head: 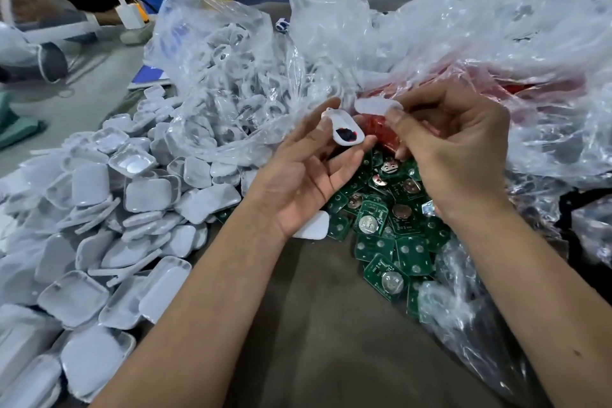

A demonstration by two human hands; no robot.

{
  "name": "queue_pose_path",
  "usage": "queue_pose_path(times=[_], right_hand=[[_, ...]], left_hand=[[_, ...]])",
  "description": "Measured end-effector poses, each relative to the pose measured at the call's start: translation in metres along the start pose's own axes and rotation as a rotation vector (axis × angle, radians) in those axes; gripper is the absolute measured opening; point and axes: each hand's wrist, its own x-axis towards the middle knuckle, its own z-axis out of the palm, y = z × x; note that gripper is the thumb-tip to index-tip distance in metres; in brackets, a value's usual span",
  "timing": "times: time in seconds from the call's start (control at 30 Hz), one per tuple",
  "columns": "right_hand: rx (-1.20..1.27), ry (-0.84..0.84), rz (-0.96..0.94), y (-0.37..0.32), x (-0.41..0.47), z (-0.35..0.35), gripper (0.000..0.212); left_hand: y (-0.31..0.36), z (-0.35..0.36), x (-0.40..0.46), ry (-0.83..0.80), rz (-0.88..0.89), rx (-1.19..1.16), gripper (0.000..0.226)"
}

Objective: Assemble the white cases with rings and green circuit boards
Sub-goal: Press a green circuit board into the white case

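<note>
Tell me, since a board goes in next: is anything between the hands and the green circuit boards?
Nothing visible. The green circuit boards lie uncovered directly below the left hand and right hand, though each hand already holds a white case piece.

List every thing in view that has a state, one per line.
left hand: holds a white case, inside facing up
right hand: pinches a white cover
green circuit boards: loose pile
white case halves: loose heap
clear bag: open, filled with white parts
</note>
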Motion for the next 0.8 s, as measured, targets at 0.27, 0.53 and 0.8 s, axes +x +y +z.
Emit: queue_pose_path(times=[0.27,0.53,0.8], right_hand=[[-0.383,0.032,-0.411,-0.0029,-0.0054,0.0041,0.004],[-0.465,-0.105,-0.410,-0.0013,-0.0019,0.0028,0.007],[-0.496,-0.232,-0.455,-0.0040,-0.0047,0.0048,0.011]], left_hand=[[-0.0027,-0.0025,0.0000,-0.114,-0.044,0.029,0.040],[-0.0023,-0.0005,0.0024,-0.050,-0.032,0.035,0.030],[-0.0006,-0.0034,0.0039,-0.027,-0.014,-0.005,0.040]])
